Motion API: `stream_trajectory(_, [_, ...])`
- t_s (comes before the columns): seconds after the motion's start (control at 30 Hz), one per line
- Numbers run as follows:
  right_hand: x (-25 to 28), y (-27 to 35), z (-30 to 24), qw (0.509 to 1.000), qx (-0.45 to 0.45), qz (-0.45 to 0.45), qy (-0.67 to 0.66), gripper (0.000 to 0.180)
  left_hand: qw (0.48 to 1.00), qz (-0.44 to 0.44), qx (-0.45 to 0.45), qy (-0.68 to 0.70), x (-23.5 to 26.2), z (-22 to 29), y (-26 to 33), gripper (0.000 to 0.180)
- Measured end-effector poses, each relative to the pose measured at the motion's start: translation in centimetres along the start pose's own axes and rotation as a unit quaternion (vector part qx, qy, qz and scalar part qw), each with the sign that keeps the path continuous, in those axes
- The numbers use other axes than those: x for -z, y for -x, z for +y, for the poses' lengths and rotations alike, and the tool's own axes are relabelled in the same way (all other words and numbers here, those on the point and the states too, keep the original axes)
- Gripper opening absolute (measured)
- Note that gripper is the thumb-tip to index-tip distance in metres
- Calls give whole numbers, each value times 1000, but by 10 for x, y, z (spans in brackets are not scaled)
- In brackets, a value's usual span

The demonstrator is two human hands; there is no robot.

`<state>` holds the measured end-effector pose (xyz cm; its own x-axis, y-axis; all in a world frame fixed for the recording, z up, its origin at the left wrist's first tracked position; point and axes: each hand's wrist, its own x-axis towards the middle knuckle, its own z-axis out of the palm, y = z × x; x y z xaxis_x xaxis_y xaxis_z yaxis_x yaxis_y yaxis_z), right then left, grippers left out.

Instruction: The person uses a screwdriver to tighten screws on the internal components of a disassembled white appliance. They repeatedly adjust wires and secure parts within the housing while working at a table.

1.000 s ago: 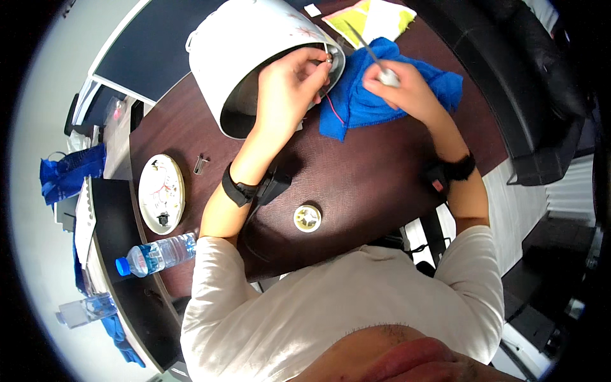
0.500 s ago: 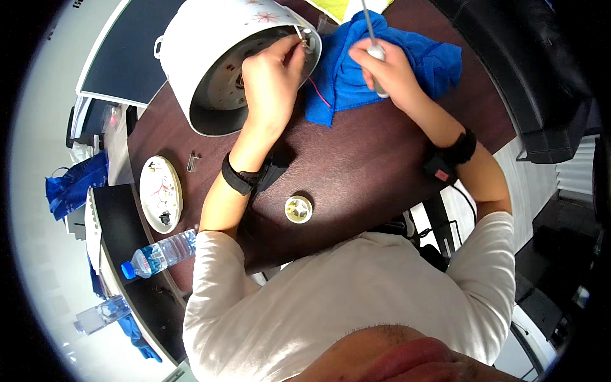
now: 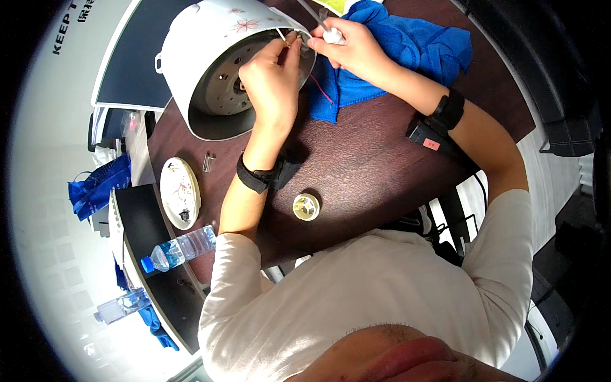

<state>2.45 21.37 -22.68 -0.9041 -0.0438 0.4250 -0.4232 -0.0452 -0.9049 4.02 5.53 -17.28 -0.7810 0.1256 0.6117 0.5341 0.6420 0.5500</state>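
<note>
A white rice-cooker shell [image 3: 191, 60] with a flower print lies on its side, its open underside toward me. My left hand [image 3: 272, 79] reaches into the rim, thumb and fingers pinched at the end of a white-sleeved wire [image 3: 281, 35]; the fingers partly hide the tip. My right hand [image 3: 356, 48] is closed around the pale handle of a screwdriver [image 3: 332, 36], close beside my left fingertips. The screwdriver's shaft points up and to the left, past the shell's rim. A thin red wire [image 3: 320, 88] hangs out of the shell over a blue cloth [image 3: 407, 57].
On the brown table [image 3: 375, 153] are an oval white tray [image 3: 198, 191] with wires and small parts, a small metal piece [image 3: 208, 162] and a small round cup [image 3: 306, 207] of bits. A water bottle [image 3: 181, 248] lies left. A black chair [image 3: 528, 70] stands right.
My right hand has moved left with the screwdriver, from over the blue cloth to beside my left fingertips. My left hand stays pinched at the rim. The whole view has shifted slightly.
</note>
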Motion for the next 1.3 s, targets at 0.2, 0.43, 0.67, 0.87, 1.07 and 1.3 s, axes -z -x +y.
stream_trajectory(0.2, [0,2,1,1000,-10,9,14,20,998,7,-45,-31,0,4,0,13])
stream_trajectory(0.43, [-3,1,9,996,50,52,61,25,1000,-5,1,0,1,8,-3,12])
stream_trajectory(0.67, [-3,2,12,995,52,54,69,25,997,-12,-41,-66,1,10,-5,13])
stream_trajectory(0.87, [-3,3,14,993,67,55,78,22,998,3,-36,-59,-2,11,-5,15])
stream_trajectory(1.07, [-5,-1,18,993,75,57,77,23,999,5,-11,-34,-2,12,-6,18])
stream_trajectory(1.3, [-2,4,16,992,88,41,79,18,999,-33,14,-14,-1,9,-7,21])
